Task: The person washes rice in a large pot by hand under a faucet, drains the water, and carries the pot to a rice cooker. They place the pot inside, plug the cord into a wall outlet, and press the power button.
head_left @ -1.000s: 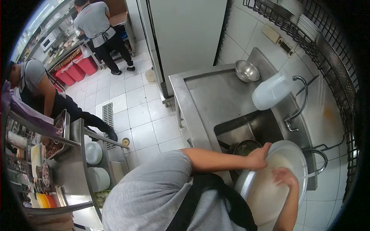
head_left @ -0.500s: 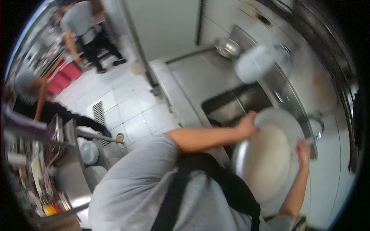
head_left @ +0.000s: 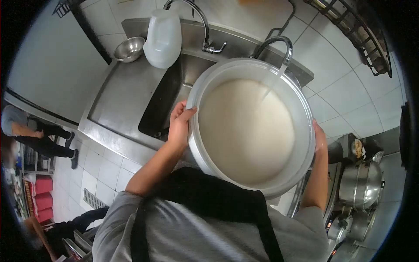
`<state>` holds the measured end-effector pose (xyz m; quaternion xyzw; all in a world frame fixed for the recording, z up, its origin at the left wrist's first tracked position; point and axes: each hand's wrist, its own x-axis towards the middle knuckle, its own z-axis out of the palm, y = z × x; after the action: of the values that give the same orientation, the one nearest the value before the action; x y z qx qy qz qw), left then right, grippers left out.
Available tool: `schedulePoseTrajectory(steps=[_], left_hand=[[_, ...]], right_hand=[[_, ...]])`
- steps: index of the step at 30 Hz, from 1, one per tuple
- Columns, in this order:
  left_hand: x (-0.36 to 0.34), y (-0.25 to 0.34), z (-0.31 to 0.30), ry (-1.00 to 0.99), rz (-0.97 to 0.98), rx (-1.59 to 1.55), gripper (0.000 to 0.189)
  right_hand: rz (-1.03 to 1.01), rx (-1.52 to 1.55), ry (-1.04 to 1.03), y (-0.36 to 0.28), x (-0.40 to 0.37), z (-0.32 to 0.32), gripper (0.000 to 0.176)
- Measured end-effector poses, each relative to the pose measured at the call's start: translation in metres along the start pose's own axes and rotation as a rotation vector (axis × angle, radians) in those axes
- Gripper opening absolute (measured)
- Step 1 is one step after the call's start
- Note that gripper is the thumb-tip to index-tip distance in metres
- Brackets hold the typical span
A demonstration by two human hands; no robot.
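Note:
A large round metal pot [head_left: 201, 155] full of cloudy, whitish water [head_left: 244, 131] is between my hands. My left hand [head_left: 179, 124] grips its left rim, thumb on top and fingers curled around the outside. On the opposite side, my right hand [head_left: 319, 135] holds the right rim; most of its fingers are hidden behind the wall. A curved chrome faucet [head_left: 279, 40] arches over the pot's far rim, and a stream of water [head_left: 273, 83] runs from it into the cloudy liquid. What lies under the water cannot be made out.
Left of the pot is a steel sink basin [head_left: 192, 76] with a second faucet [head_left: 205, 32]. A white plastic jug [head_left: 162, 41] and a metal bowl [head_left: 129, 49] stand by it. Steamer pots [head_left: 360, 183] are at right. Two people [head_left: 39, 137] work at far left.
My view has swung round, so the pot now appears nearer the centre and more level. Both hands have stayed on its rim. The faucet's stream into it now shows clearly.

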<state>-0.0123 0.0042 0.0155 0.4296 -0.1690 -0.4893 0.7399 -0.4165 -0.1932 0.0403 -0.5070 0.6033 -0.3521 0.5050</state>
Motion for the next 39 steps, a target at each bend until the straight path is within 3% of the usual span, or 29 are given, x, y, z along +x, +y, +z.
schedulePoseTrajectory(steps=[1, 8, 14, 17, 19, 20, 23, 26, 29, 31, 39], left_hand=[[0.002, -0.003, -0.001, 0.042, 0.012, 0.010, 0.019], [0.012, 0.047, -0.026, 0.087, 0.037, 0.023, 0.021], [-0.006, 0.130, -0.072, 0.163, 0.158, 0.413, 0.032], [-0.018, 0.174, -0.089, 0.243, 0.225, 0.425, 0.027], [-0.028, 0.203, -0.093, 0.273, 0.255, 0.513, 0.026], [-0.033, 0.217, -0.096, 0.289, 0.267, 0.556, 0.026], [-0.046, 0.260, -0.112, 0.276, 0.297, 0.776, 0.030], [-0.051, 0.291, -0.124, 0.263, 0.374, 0.944, 0.029], [-0.062, 0.305, -0.114, 0.339, 0.407, 1.038, 0.031], [-0.066, 0.312, -0.126, 0.360, 0.395, 1.076, 0.032], [-0.063, 0.312, -0.136, 0.391, 0.389, 1.034, 0.033]], right_hand=[[0.088, 0.329, -0.040, -0.005, -0.014, 0.014, 0.045], [-0.006, 0.252, -0.049, 0.021, -0.013, 0.030, 0.043], [-0.032, 0.287, -0.070, 0.041, -0.023, 0.120, 0.042], [-0.044, 0.213, -0.116, 0.055, -0.022, 0.174, 0.042], [-0.160, 0.108, -0.069, 0.029, -0.055, 0.210, 0.046], [-0.161, 0.139, -0.178, 0.059, -0.027, 0.230, 0.050], [-0.148, 0.105, -0.231, 0.035, -0.055, 0.272, 0.054], [-0.172, 0.162, -0.293, 0.059, -0.040, 0.325, 0.052], [0.072, 0.243, -0.439, 0.035, -0.057, 0.344, 0.050], [0.117, 0.337, -0.476, 0.031, -0.060, 0.358, 0.050], [0.101, 0.265, -0.430, 0.019, -0.057, 0.370, 0.051]])
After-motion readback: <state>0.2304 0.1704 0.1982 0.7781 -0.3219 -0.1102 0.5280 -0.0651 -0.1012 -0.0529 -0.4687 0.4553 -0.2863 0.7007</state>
